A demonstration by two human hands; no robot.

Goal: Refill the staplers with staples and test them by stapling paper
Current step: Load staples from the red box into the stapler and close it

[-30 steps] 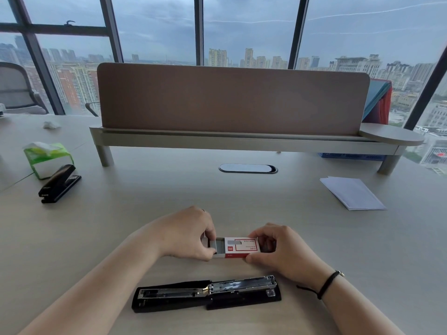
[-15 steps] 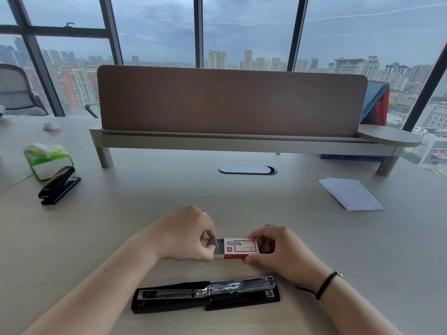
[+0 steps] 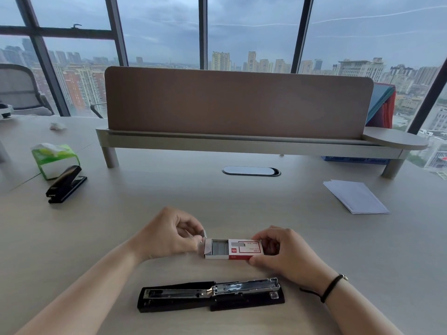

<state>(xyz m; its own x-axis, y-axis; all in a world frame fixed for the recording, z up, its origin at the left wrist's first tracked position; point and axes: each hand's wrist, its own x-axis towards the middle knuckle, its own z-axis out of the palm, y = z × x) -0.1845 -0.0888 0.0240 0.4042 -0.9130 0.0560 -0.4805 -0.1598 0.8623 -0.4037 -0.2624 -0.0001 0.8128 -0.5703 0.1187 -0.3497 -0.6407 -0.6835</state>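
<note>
A red and white staple box (image 3: 244, 249) lies on the desk with its inner tray slid out to the left, showing grey staple strips (image 3: 219, 247). My right hand (image 3: 280, 252) grips the box's right end. My left hand (image 3: 169, 234) hovers just left of the tray, its thumb and forefinger pinching a small strip of staples (image 3: 204, 234). In front of me a black stapler (image 3: 210, 294) lies flipped fully open, its metal magazine facing up. A second black stapler (image 3: 66, 184) sits shut at the far left. White paper sheets (image 3: 355, 197) lie at the right.
A green tissue pack (image 3: 54, 158) stands behind the second stapler. A raised shelf with a brown divider panel (image 3: 237, 102) runs across the back of the desk. An oval cable port (image 3: 251, 170) sits mid-desk. An office chair (image 3: 19, 90) is at far left.
The box's tray has slid further out to the left. My left hand has lifted away from the tray with a small strip of staples pinched in its fingertips.
</note>
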